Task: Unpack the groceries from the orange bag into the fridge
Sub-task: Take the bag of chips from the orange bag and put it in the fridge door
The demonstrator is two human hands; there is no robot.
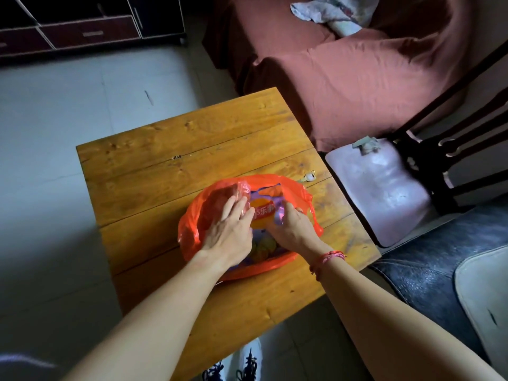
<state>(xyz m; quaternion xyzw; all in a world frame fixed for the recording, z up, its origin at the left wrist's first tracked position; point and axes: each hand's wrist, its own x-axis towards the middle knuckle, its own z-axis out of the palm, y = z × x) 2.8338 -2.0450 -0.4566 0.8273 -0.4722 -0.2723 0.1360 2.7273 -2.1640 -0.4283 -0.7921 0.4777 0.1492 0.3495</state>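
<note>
At the bag mouth, both hands work inside the orange bag (192, 224). Left hand (229, 235): fingers (233, 207) spread fairly wide, laid against the bag's crinkled left wall and the edge of a purple snack packet (264, 213); no closed grip visible. Right hand (292, 229): fingers curled narrow around the packet's right edge, apparently pinching it; fingertips hidden by the film, so full closure unconfirmed. Red cord bracelet (327, 258) on right wrist.

Packet lies between the two hands, touching both, its long axis running roughly 12 to 6 o'clock, upper end pointing away from the person. Right hand holds the nearer, firmer purchase; judged the lifting hand, left steadying the bag open. Yellowish round items (262, 247), probably fruit, sit beneath at 6 o'clock of the packet.

Bag rests on the wooden tabletop (170, 149), toward its near right part. Small key-like object (309, 176) at 1 o'clock beyond the bag. Fridge not in view; unpacking judged barely begun.
</note>
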